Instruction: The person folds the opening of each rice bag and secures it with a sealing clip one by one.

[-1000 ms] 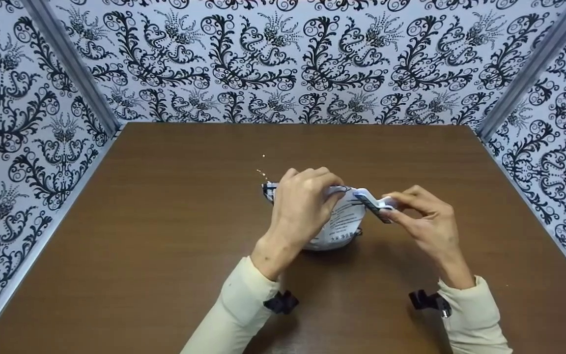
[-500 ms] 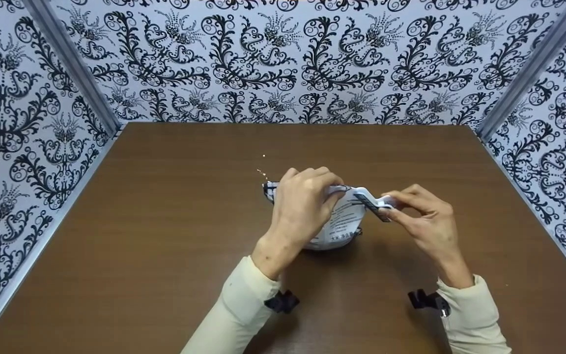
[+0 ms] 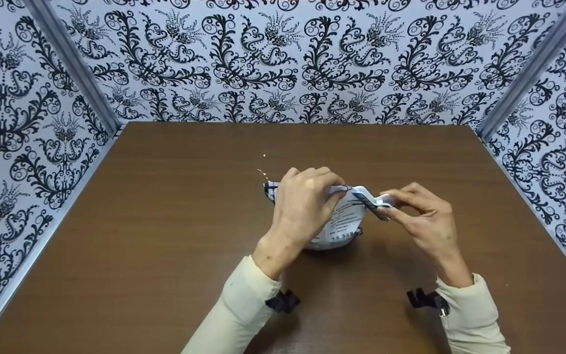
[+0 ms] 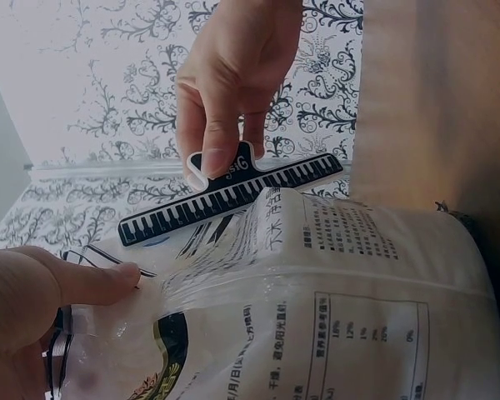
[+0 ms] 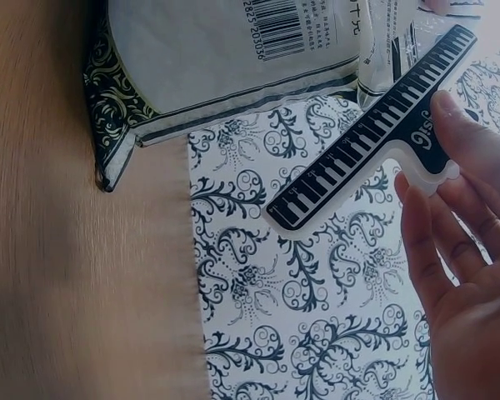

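Note:
A mostly white printed rice bag (image 3: 339,228) stands on the table, its top gathered. My left hand (image 3: 300,206) pinches the bag's top edge, thumb on the near side in the left wrist view. My right hand (image 3: 425,221) holds a bag clip (image 4: 233,196) by its handle, between thumb and fingers. Black and white piano keys are printed along the clip. The clip lies slantwise at the folded top of the bag, one end sticking out past it in the right wrist view. Whether its jaws bite on the plastic cannot be told.
A few small white grains (image 3: 263,173) lie on the brown table (image 3: 165,221) behind the bag. White walls (image 3: 273,59) with black scroll patterns enclose the table at the back and sides. Each sleeve cuff carries a black mount (image 3: 283,301).
My right hand and the clip have shifted very slightly left. The left hand and the bag stay almost still.

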`<state>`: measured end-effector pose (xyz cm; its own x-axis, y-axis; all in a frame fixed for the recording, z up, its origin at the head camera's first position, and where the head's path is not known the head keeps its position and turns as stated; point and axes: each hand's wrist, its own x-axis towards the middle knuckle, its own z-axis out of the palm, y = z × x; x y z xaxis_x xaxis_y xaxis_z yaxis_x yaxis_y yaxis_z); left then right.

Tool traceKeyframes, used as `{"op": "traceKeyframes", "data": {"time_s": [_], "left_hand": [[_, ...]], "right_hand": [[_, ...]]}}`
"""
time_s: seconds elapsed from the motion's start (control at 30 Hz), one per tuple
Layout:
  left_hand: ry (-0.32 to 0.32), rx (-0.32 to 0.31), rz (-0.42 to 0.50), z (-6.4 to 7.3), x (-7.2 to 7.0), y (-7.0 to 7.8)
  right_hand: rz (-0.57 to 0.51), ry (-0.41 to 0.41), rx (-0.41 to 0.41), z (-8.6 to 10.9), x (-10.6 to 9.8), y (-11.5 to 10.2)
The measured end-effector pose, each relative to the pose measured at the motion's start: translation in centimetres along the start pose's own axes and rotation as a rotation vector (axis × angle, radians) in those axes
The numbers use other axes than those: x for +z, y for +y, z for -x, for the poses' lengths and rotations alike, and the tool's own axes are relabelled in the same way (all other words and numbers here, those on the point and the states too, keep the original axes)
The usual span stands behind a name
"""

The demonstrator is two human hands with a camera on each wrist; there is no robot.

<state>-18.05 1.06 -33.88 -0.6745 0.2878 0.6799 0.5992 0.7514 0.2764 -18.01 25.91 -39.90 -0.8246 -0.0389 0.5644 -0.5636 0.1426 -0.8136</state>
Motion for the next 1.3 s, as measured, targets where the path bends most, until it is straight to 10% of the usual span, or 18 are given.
{"op": "traceKeyframes", "data": {"time_s": [1.3], "left_hand": [[-0.01,-0.004,-0.013,-0.13,0.04,0.09]], "right_hand": [[0.025,-0.031,-0.135,-0.75,0.63,-0.42]]}}
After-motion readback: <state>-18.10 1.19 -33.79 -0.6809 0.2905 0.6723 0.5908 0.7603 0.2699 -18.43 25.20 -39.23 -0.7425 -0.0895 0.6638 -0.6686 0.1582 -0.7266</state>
